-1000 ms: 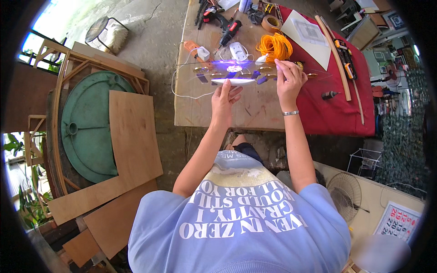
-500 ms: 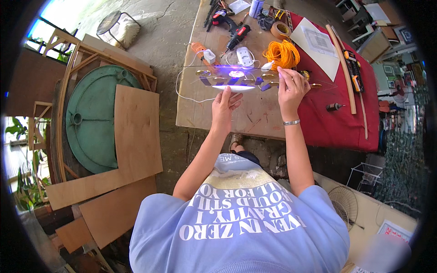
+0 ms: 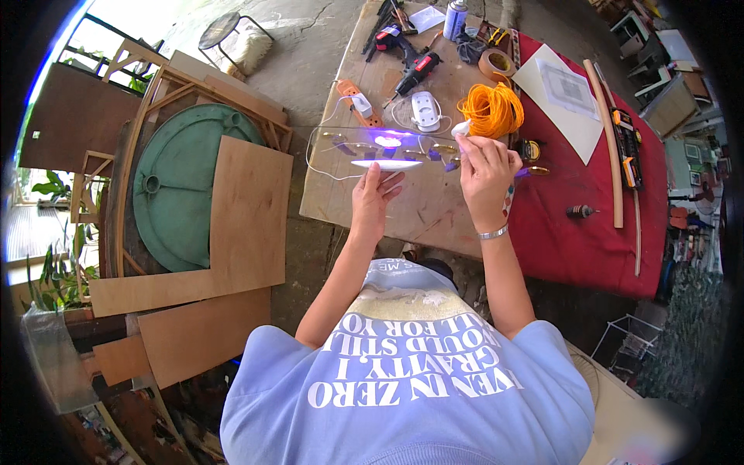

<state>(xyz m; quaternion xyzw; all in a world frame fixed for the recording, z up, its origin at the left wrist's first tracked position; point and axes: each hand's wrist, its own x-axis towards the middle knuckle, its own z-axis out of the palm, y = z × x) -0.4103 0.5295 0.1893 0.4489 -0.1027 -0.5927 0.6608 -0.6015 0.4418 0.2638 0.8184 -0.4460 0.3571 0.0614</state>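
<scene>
The left hand (image 3: 370, 203) grasps a slim white lamp (image 3: 387, 165), thumb on top and fingers curled beneath. The right hand (image 3: 487, 177) is drawn into a pinch, fingertips together; it seems to take the edge of a thin clear sheet (image 3: 415, 136), though exactly what is between them I cannot tell. The sheet lies just beyond the left hand and reaches toward the right one, with gold-coloured ovals (image 3: 443, 149) strung along it.

As for progress, the lamp is lit, and a violet glow (image 3: 387, 142) shows just past the left thumb. Whether any oval is finished or waiting does not show.

Both arms reach forward over the near edge of the table (image 3: 418, 211). The left forearm leans inward, palm turned up and inward; the right wrist, under a metal band (image 3: 494, 232), bends leftward with the back of the hand uppermost.

Farther out, a white cord (image 3: 311, 157) loops left of the left hand; beyond the right hand sits an orange cable coil (image 3: 494, 110), with red cloth (image 3: 554, 232) to its right.
</scene>
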